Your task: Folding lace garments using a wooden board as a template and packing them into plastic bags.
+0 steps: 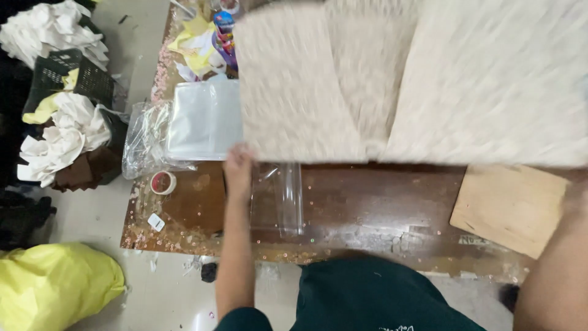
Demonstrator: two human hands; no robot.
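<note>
We look down on a dark brown wooden desk [380, 202] with a worn, scuffed top; pale flecks litter its front and left edges. A light plywood board [508, 208] lies flat at its right end, and a small roll of tape [163, 182] sits near its left edge. The floor [141, 37] is pale, smooth and faintly glossy. Left of the desk we see a dark plastic crate [61, 70] among heaps of white cloth [52, 30], and a bulging yellow bag [55, 285] lower down. The light is even and soft.
</note>
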